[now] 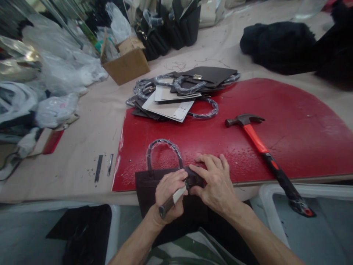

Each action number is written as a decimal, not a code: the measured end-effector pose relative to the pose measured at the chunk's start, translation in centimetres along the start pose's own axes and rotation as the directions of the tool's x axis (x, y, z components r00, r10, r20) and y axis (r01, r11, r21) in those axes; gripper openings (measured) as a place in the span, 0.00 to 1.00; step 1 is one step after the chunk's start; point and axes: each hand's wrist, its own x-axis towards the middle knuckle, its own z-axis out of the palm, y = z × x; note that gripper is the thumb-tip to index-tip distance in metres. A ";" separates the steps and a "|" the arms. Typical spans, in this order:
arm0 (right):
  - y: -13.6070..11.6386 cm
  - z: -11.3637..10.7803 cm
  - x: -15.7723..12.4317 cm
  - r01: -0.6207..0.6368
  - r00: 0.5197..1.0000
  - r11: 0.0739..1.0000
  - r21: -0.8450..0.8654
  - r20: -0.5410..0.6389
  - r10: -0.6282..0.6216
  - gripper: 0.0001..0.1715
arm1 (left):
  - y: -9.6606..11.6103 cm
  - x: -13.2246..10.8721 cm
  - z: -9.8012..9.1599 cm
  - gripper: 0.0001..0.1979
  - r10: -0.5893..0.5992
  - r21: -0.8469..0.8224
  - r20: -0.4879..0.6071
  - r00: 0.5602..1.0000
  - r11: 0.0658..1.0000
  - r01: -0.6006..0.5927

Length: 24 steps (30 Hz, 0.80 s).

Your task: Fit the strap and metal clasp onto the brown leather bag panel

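Plainly, in the head view, a short-handled tool (177, 196) is gripped in the curled left hand (169, 188), while the dark bag (145, 185), laid across the near edge of the red board (292, 117), is touched by the right hand (216, 183); whether it is pinched there cannot be told.
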 end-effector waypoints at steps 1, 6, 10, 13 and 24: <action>0.0 0.0 0.0 -0.004 1.000 1.000 0.003 0.004 0.004 0.33 | 0.0 0.2 -0.1 0.07 -0.011 -0.013 0.017 1.000 1.000 0.012; 0.0 -0.2 0.0 -0.017 1.000 1.000 0.013 0.019 0.016 0.36 | -0.1 1.2 -0.3 0.08 -0.030 -0.025 0.087 0.996 0.999 0.033; 0.1 -0.1 0.0 -0.014 0.999 1.000 0.018 0.030 0.013 0.37 | 0.1 1.5 -0.2 0.11 -0.047 0.007 0.096 0.994 0.999 0.046; 0.2 -0.2 0.0 -0.013 0.999 1.000 0.022 0.031 0.012 0.37 | 0.4 1.7 -0.1 0.09 -0.080 0.027 0.124 0.989 0.997 0.077; 0.2 -0.4 -0.1 0.043 0.999 0.999 0.018 0.032 -0.044 0.34 | 0.5 1.3 0.7 0.08 -0.080 0.096 0.036 0.996 0.992 0.076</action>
